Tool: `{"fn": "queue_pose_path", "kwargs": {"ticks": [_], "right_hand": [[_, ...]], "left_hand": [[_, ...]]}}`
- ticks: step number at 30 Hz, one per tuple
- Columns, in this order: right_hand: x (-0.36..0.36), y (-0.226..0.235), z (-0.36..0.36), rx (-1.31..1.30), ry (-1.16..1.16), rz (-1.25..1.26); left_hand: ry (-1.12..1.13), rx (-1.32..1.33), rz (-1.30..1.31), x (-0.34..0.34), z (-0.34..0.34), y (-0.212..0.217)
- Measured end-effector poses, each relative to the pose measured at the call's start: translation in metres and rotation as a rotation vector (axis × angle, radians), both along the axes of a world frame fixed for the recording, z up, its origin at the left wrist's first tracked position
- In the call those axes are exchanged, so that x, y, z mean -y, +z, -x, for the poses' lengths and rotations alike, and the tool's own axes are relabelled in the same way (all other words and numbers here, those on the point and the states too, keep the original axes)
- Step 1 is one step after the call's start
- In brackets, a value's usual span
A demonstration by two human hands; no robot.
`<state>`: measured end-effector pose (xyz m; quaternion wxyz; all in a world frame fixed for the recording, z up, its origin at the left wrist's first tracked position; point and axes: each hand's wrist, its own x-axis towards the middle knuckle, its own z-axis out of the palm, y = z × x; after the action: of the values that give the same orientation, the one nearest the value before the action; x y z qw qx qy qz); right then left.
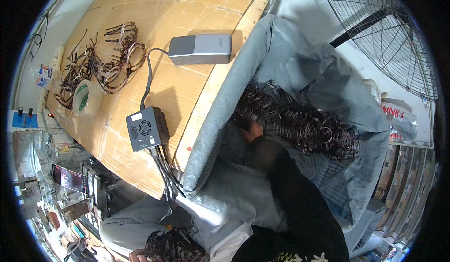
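From the middle of the view, the tabletop [173,9] spans eight to twelve o'clock; on it lie a power bank [200,50] toward eleven, a bunch of strands [99,71] toward ten, a tape roll [96,102] just beside that toward nine, and a boxed device [146,128] also toward nine, a cable [148,79] linking it to the power bank. Cloth [295,51] adjoins the tabletop's three o'clock side; in it lies a strand pile [300,124], the right fingers [249,132] at its nine o'clock end. Beyond are a fan [369,24] at two and a plastic bag [401,120] at three; a second bunch [173,247] sits at seven, the left fingers [136,255] beside it
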<state>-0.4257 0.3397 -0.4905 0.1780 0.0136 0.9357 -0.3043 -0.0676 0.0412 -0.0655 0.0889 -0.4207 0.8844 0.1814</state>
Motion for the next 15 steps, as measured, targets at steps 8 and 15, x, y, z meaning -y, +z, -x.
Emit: {"fn": "queue_pose_path", "kwargs": {"ticks": [8, 15], "right_hand": [[-0.003, 0.080, 0.003, 0.050, -0.110, 0.343], [-0.021, 0.145, 0.009, -0.053, -0.212, 0.739]], "left_hand": [[0.006, -0.013, 0.011, 0.004, 0.003, -0.008], [0.022, -0.026, 0.021, 0.011, 0.008, -0.015]]}}
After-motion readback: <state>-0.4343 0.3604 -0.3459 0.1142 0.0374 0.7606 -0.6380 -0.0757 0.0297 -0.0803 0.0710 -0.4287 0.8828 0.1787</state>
